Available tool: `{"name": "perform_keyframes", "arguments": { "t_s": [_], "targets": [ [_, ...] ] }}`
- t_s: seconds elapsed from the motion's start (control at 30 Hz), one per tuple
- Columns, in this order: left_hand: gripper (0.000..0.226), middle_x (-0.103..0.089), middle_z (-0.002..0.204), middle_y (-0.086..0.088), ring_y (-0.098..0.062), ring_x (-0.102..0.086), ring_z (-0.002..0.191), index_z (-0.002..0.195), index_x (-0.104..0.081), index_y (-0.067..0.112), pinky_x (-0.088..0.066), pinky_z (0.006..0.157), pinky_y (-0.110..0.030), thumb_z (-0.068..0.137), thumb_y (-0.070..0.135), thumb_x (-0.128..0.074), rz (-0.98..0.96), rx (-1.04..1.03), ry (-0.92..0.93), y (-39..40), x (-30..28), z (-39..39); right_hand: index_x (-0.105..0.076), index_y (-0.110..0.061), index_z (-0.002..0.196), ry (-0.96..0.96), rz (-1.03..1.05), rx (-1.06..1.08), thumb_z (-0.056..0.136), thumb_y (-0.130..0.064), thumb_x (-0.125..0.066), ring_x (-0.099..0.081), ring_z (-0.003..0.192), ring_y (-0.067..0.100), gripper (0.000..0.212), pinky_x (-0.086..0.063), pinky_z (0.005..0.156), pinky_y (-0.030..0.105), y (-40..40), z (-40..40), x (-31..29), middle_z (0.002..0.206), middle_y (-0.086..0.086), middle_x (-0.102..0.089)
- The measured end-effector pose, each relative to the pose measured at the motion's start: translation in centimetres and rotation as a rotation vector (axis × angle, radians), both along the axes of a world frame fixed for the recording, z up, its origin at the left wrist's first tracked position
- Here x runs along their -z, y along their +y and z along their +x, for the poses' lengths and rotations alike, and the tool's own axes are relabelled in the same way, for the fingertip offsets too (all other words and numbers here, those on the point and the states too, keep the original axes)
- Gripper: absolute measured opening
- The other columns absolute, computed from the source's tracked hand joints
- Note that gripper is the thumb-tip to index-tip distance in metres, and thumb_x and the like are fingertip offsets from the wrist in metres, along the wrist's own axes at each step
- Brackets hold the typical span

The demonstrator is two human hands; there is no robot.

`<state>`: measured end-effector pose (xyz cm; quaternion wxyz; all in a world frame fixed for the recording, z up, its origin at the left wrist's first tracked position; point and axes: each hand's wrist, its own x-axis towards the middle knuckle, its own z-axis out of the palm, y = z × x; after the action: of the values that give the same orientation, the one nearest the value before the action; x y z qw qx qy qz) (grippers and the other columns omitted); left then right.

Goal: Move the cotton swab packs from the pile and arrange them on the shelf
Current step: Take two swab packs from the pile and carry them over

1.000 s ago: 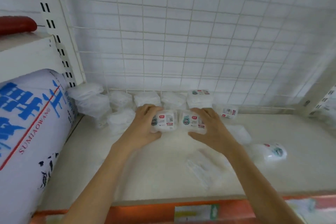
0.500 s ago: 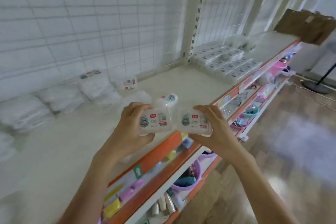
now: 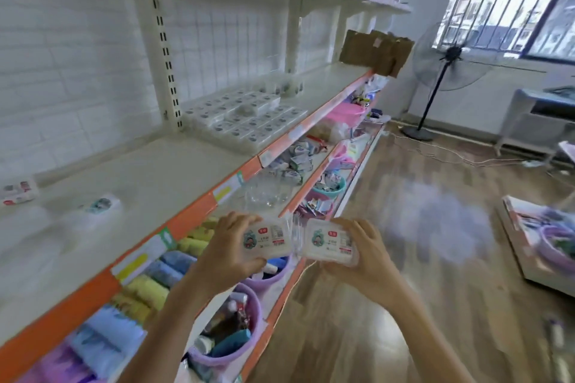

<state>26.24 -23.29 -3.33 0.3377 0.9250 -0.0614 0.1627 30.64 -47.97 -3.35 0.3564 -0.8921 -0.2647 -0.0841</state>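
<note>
- Carrying step: my left hand (image 3: pixel 228 253) grips one cotton swab pack (image 3: pixel 267 238), right hand (image 3: pixel 362 258) another pack (image 3: pixel 329 242), fingers curled round each, in the air off the shelf (image 3: pixel 149 171).
- Next, I judge: reach the arranged rows (image 3: pixel 245 116) further along and set both down aligned.

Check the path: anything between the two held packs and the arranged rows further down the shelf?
Nothing visible. The left hand and right hand each hold a pack out past the shelf edge; the shelf top up to the arranged rows looks bare.

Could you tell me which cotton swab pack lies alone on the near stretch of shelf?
The loose pack far left, label up; others are held or arranged in rows.
</note>
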Motion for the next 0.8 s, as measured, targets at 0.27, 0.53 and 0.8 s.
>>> {"name": "perform_keyframes", "arguments": {
  "t_s": [0.27, 0.53, 0.8],
  "targets": [
    [0.081, -0.041, 0.109, 0.006, -0.009, -0.036, 0.104, 0.129, -0.046, 0.015, -0.026, 0.083, -0.001, 0.058, 0.049, -0.064, 0.023, 0.114, 0.074, -8.0, 1.2, 7.2, -0.041, -0.025, 0.131, 0.093, 0.01, 0.109, 0.067, -0.033, -0.081, -0.038, 0.114, 0.015, 0.075, -0.027, 0.084, 0.001, -8.2, 4.2, 2.3, 0.112, -0.011, -0.036],
    [0.069, -0.045, 0.111, 0.008, -0.005, -0.04, 0.106, 0.13, -0.045, 0.02, -0.031, 0.081, -0.003, 0.07, 0.032, -0.077, 0.016, 0.105, 0.041, -9.1, 1.7, 17.1, -0.043, -0.029, 0.126, 0.123, 0.014, 0.094, 0.061, -0.045, -0.071, -0.038, 0.114, 0.013, 0.073, -0.034, 0.09, 0.019, -9.7, 13.4, 3.3, 0.114, -0.009, -0.042],
    [0.099, -0.046, 0.107, 0.017, 0.012, -0.041, 0.095, 0.123, -0.047, 0.029, -0.033, 0.076, -0.001, 0.045, 0.089, -0.049, -0.112, -0.013, 0.03, -6.2, -0.8, 29.5, -0.031, -0.048, 0.121, 0.099, -0.062, -0.044, 0.074, -0.033, -0.074, -0.029, 0.106, -0.003, 0.066, -0.033, 0.089, 0.011, -7.2, 29.2, 0.6, 0.116, -0.02, -0.033]
  ]
}}
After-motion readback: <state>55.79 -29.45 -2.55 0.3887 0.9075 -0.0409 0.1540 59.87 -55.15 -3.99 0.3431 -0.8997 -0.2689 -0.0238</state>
